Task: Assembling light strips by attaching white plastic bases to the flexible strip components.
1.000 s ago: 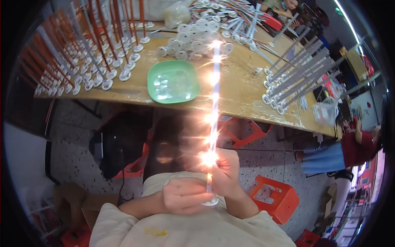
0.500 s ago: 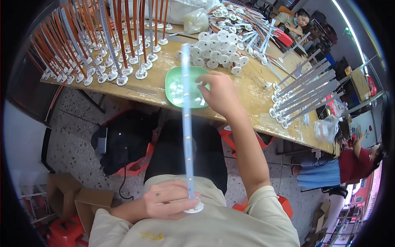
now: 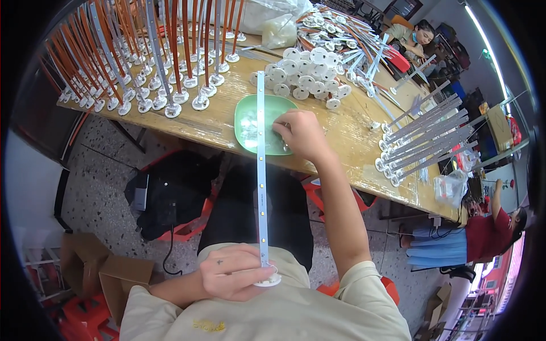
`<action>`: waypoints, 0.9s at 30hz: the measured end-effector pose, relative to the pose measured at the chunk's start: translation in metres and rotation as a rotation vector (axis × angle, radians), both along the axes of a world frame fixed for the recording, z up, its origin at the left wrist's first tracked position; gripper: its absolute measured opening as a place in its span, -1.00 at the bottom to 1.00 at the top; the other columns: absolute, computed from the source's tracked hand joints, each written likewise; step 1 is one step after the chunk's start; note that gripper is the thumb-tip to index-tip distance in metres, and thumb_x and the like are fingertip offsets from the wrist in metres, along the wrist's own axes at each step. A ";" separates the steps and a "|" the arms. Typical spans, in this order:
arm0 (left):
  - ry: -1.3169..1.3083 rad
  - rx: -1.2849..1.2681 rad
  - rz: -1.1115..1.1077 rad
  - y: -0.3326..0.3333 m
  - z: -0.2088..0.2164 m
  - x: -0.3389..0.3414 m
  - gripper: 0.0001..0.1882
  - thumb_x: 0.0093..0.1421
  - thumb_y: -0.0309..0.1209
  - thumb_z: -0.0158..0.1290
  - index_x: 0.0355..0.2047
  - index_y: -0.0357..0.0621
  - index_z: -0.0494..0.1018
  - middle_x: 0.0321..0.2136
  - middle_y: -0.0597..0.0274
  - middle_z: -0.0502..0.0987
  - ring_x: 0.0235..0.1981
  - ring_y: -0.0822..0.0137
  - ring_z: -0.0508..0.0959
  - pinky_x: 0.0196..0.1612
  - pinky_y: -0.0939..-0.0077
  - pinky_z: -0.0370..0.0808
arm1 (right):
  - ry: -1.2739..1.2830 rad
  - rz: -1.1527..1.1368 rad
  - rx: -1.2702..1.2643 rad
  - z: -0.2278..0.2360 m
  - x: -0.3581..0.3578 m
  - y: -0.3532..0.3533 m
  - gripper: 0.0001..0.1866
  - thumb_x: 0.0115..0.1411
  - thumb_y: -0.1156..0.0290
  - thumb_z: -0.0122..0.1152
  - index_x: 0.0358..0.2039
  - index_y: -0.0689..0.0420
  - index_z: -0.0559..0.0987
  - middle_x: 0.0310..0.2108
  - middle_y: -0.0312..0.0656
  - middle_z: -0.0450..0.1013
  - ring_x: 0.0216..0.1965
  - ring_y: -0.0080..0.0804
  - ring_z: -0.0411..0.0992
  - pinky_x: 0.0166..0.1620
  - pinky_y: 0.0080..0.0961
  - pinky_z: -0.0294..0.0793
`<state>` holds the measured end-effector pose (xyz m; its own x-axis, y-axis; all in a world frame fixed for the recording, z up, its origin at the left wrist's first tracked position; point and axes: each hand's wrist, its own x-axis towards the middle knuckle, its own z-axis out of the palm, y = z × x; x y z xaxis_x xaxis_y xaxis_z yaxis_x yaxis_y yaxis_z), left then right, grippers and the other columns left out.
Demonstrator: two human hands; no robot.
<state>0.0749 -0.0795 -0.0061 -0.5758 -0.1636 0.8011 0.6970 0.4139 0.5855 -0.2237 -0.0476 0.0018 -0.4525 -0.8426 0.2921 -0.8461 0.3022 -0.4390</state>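
Observation:
In my left hand (image 3: 234, 273), close to my shirt, is a long narrow LED strip (image 3: 262, 193). It stands out away from me, its far end in front of the bowl. My left fingers are closed round its near end, at a round white base disc (image 3: 269, 281); a thin wire loop shows there. Over the right part of a light green bowl (image 3: 244, 112) is my right hand (image 3: 301, 133), its fingertips pressed together low inside it. What they pinch, if anything, is hidden. Small shiny pieces lie in the bowl, too small to name.
White discs (image 3: 307, 71) are heaped behind the bowl. Upright brown and grey strips on white bases (image 3: 172, 109) crowd the table's left; more strips (image 3: 424, 136) lean at the right. Loose strips (image 3: 347, 34) pile up farther back. A person (image 3: 418, 37) sits beyond; another person (image 3: 489, 233) is at right.
My right hand's thumb and fingers were apart over the bowl and have now come together, lower into it. The left hand keeps hold of the LED strip, and the whole view has shifted slightly.

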 end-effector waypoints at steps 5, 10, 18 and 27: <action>0.004 0.031 0.022 0.005 -0.004 -0.004 -0.66 -0.14 -0.61 0.38 -0.28 -0.38 0.60 -0.49 0.10 0.56 -0.52 0.19 0.61 -0.36 0.42 0.64 | -0.034 -0.035 -0.106 0.000 0.001 0.003 -0.89 0.04 0.50 0.34 -0.40 0.23 0.69 -0.45 -0.06 0.57 -0.43 -0.16 0.54 -0.29 -0.37 0.52; -0.046 0.028 0.007 0.009 -0.004 -0.005 -0.65 -0.15 -0.61 0.38 -0.28 -0.39 0.60 -0.49 0.09 0.55 -0.55 0.18 0.60 -0.36 0.41 0.65 | -0.144 -0.100 -0.189 0.006 0.005 0.008 -0.88 0.01 0.47 0.39 -0.42 0.22 0.71 -0.48 -0.10 0.61 -0.48 -0.41 0.55 -0.35 -0.48 0.50; -0.018 -0.002 0.022 0.007 -0.002 -0.004 -0.62 -0.16 -0.58 0.39 -0.27 -0.40 0.60 -0.49 0.09 0.56 -0.54 0.17 0.60 -0.37 0.40 0.65 | -0.690 -0.202 -0.432 0.022 0.025 0.032 -0.82 0.07 0.41 0.43 -0.40 0.29 0.71 -0.51 -0.22 0.59 -0.49 -0.57 0.49 -0.34 -0.58 0.48; -0.170 0.022 0.090 0.013 0.023 -0.037 -0.47 -0.13 -0.65 0.36 -0.09 -0.46 0.48 -0.37 -0.09 0.64 -0.38 0.14 0.70 -0.29 0.48 0.62 | -1.622 0.191 -1.036 0.006 0.127 0.120 -0.97 0.19 0.60 0.28 -0.36 0.25 0.66 -0.42 -0.16 0.58 -0.45 -0.53 0.49 -0.37 -0.63 0.46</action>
